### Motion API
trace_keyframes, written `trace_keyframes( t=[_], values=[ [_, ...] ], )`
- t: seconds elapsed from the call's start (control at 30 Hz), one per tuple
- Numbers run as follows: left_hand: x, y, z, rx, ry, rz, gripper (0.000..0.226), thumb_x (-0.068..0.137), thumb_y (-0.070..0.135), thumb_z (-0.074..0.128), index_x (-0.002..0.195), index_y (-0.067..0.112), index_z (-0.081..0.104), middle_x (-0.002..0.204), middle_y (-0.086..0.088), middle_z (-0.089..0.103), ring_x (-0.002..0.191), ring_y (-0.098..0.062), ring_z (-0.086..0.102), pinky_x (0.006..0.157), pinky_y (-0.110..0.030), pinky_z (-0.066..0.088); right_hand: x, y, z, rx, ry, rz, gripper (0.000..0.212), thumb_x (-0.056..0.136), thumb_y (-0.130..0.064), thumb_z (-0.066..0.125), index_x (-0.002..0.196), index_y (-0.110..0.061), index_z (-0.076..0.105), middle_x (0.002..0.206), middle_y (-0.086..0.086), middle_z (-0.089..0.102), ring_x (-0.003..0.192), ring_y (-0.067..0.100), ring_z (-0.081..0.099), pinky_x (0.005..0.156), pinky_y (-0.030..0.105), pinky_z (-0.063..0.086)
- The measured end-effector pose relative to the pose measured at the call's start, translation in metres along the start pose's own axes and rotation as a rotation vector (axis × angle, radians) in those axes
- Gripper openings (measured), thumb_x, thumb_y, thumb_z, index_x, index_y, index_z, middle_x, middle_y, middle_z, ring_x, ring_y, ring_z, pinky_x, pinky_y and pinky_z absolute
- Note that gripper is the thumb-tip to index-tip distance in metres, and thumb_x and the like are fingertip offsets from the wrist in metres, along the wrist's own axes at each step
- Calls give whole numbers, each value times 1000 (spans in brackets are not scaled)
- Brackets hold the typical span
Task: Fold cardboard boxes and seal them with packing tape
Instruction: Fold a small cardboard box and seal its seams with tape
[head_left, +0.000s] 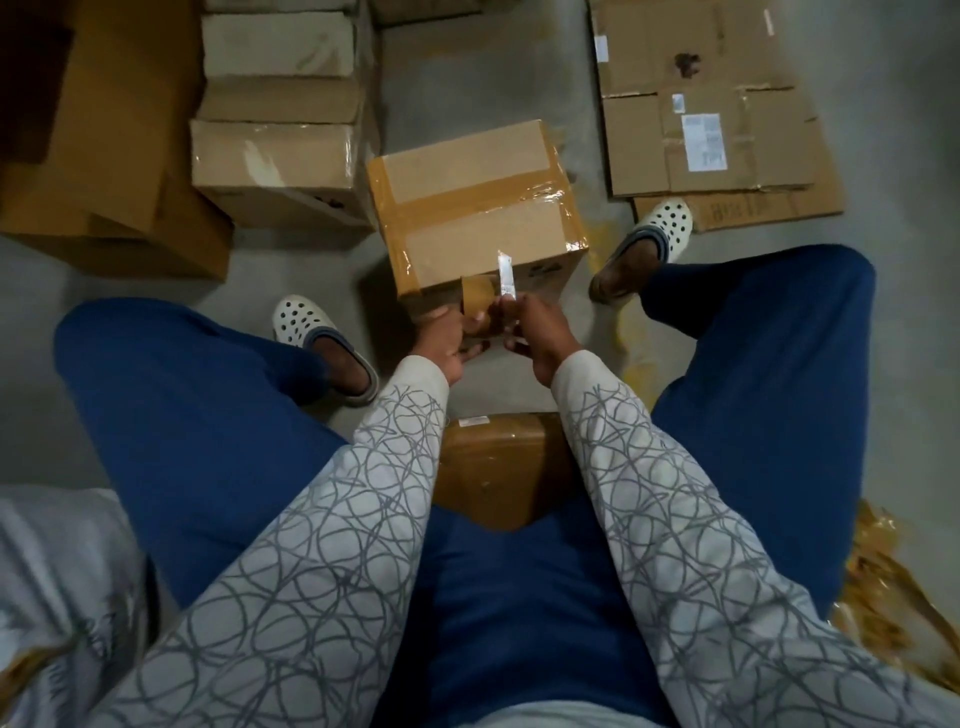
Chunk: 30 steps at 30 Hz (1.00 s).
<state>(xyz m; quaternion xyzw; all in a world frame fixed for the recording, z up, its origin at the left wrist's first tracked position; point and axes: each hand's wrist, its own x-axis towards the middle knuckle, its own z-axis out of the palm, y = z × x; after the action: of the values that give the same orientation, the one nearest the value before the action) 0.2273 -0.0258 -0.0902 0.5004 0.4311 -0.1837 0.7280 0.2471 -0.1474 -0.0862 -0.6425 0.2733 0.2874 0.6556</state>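
A brown cardboard box stands on the floor between my feet, its top crossed with brown packing tape. My left hand grips the roll of brown tape against the box's near side. My right hand holds a small white blade or cutter, which points up beside the roll at the box's near top edge. The tape strip between the roll and the box is mostly hidden by my fingers.
Several sealed boxes are stacked at the back left, next to big cardboard sheets. Flattened cartons lie at the back right. Another taped box sits under my legs. Crumpled tape scraps lie at the right.
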Motion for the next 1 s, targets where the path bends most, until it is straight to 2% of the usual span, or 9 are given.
trace_keyframes(
  t=[0.17,0.3,0.4,0.5,0.6,0.7,0.83,0.93,1.0],
  values=[
    [4,-3,19,301,19,126,22,85,8,73,107,13,75,100,4,71,107,-17,62,92,-37,46,13,7,-20,17,88,-43,15,86,-13,70,99,-8,76,96,11,75,96,30,72,80,38,62],
    [21,-12,20,648,143,125,23,88,17,77,110,14,71,112,3,62,125,-18,44,109,-33,35,29,20,-22,-672,264,-81,36,81,-38,77,101,-8,75,99,10,72,95,26,69,83,33,57],
    [45,-23,9,542,256,61,53,80,33,79,128,15,66,136,-7,62,135,-33,48,118,-44,34,44,38,-26,-852,282,-31,38,88,-34,71,113,-5,68,116,15,69,109,32,66,77,27,44],
    [90,-44,-12,226,340,-20,113,53,52,88,150,24,37,148,-3,52,135,-31,49,111,-54,41,71,55,-31,-988,215,34,36,90,-30,70,116,-6,65,123,14,66,114,31,64,78,27,42],
    [84,-24,-7,128,353,-1,146,43,59,95,158,36,8,160,-1,33,142,-30,39,108,-62,41,103,66,-38,-1129,128,-8,34,94,-26,66,121,-5,65,128,16,62,123,33,58,98,32,46],
    [95,-9,-2,0,342,5,134,68,47,92,161,31,-3,166,2,20,148,-26,32,110,-61,40,132,79,-40,-1246,26,29,39,93,-17,66,129,-1,62,138,21,57,133,38,49,116,41,36],
    [117,-2,-9,-157,444,4,96,78,58,80,157,32,30,157,2,40,139,-26,42,109,-61,43,158,102,-39,-1179,42,75,42,88,-23,70,127,-7,63,134,15,60,128,35,54,110,38,43],
    [124,4,-17,-38,512,132,73,79,50,83,141,24,55,136,3,63,122,-19,58,107,-44,49,159,103,-37,-801,137,185,50,91,-36,65,132,-7,65,134,16,63,126,34,58,106,36,44],
    [128,16,-24,26,495,217,64,79,30,85,138,19,60,127,1,69,113,-14,64,98,-29,54,159,86,-39,-446,461,125,49,95,-42,54,124,-6,69,124,18,68,118,34,63,96,33,46]
  ],
)
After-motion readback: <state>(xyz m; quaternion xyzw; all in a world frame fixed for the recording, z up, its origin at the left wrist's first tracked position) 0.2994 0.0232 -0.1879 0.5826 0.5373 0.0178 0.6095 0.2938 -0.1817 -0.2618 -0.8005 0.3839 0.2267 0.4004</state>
